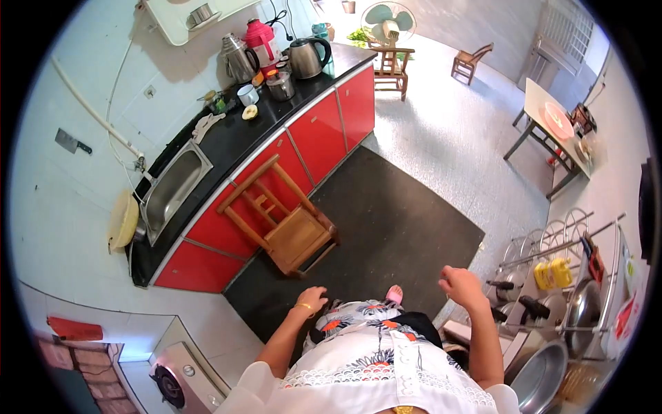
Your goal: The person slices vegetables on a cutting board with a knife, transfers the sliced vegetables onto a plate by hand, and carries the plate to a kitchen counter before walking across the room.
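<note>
My left hand (312, 299), with a yellow bracelet at the wrist, hangs in front of my body near the wooden chair (296, 238). Its fingers are loosely bent, and nothing shows in them. On the other side, my right hand (460, 284) is held out above the dark mat's edge, beside the metal rack. Its fingers are half curled and hold nothing visible. Neither hand touches an object. Between them show my patterned clothing (372, 338) and a pink shoe (394, 294) on the dark mat (386, 214).
At left runs a black counter (269, 114) with red cabinets, a sink (176, 186), a kettle (308, 58) and flasks. A rack (596, 276) with pans stands close at right. Farther off are a table (541, 110), a small chair (471, 62) and a fan (389, 24).
</note>
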A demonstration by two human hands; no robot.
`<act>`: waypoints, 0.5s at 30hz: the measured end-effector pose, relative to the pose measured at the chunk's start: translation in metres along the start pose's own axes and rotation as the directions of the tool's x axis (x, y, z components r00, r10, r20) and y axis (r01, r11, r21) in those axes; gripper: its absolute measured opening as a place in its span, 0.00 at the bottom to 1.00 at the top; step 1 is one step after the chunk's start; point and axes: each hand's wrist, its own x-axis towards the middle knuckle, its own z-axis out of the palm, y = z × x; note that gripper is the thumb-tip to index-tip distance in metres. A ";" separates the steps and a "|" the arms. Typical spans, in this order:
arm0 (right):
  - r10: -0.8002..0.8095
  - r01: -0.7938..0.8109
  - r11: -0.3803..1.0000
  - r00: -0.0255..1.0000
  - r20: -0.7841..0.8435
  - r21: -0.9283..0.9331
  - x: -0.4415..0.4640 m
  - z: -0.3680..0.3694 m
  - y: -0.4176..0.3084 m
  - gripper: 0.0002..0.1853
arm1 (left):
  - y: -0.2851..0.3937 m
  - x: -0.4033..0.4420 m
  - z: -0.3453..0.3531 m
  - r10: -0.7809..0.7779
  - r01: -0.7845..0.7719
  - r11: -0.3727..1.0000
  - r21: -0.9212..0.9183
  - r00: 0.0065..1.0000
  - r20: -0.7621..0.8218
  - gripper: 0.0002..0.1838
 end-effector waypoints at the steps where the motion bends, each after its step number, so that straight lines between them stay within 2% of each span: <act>1: -0.029 0.029 1.000 0.999 0.036 0.005 0.014 -0.005 0.005 0.11 | -0.004 0.003 0.008 -0.060 0.060 0.998 -0.014 0.998 0.004 0.18; 3: -0.079 0.079 0.997 0.993 0.084 0.007 0.038 -0.014 0.014 0.11 | -0.003 0.007 0.013 -0.141 0.141 0.989 -0.042 0.990 0.004 0.18; 6: -0.184 0.185 0.983 0.981 0.059 -0.009 0.075 -0.018 0.026 0.09 | 0.003 0.008 0.026 -0.295 0.296 0.948 -0.120 0.955 0.029 0.17; 9: -0.268 0.260 0.963 0.950 0.160 0.066 0.111 -0.021 0.029 0.09 | 0.010 0.002 0.035 -0.391 0.383 0.909 -0.163 0.920 -0.016 0.16; 12: -0.377 0.370 0.926 0.896 0.236 0.075 0.148 -0.019 0.021 0.09 | 0.004 -0.006 0.060 -0.455 0.426 0.859 -0.285 0.890 -0.039 0.16; 14: -0.489 0.445 0.871 0.823 0.290 0.207 0.175 -0.022 0.009 0.09 | -0.002 -0.017 0.076 -0.529 0.492 0.805 -0.330 0.848 -0.027 0.15; 15: -0.504 0.460 0.863 0.812 0.295 0.207 0.191 -0.021 0.003 0.09 | -0.004 -0.022 0.082 -0.542 0.501 0.796 -0.341 0.840 -0.032 0.15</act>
